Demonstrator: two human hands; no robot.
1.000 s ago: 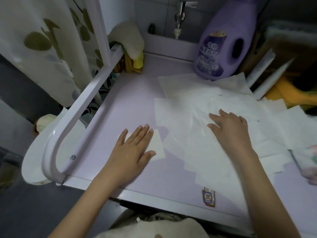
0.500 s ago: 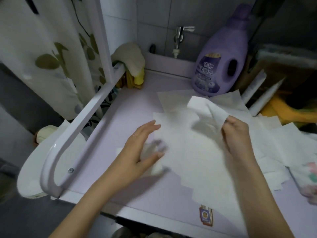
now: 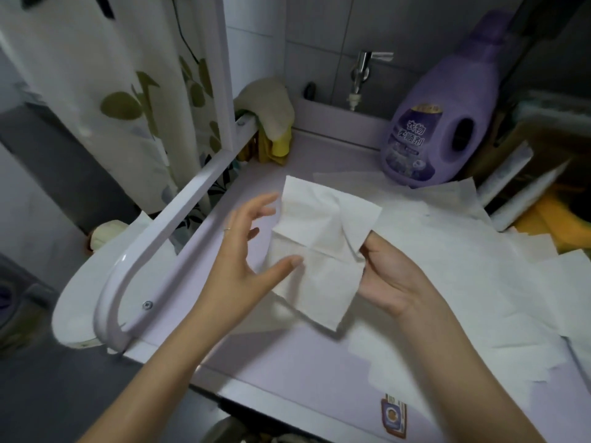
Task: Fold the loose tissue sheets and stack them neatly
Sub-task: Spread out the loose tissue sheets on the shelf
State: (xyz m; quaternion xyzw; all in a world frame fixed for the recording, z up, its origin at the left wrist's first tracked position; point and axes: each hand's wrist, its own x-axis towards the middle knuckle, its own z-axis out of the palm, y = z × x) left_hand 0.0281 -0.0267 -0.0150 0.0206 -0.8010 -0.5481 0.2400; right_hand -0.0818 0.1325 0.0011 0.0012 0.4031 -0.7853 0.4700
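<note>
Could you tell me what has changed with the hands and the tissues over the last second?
Both hands left the table. The right hand pinched one tissue sheet from the pile and raised it, partly folded. The left hand lifted off the small folded tissue, now hidden, and reaches open toward the sheet's left edge. The remaining loose sheets and the purple bottle stayed put.

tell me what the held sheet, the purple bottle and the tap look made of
Sheet: thin soft tissue paper, matte white; it creases and droops from the right hand.
Bottle: plastic, probably, with a smooth light sheen and a moulded handle hole.
Tap: metal, likely chromed or steel, from its bright silvery shine.
</note>
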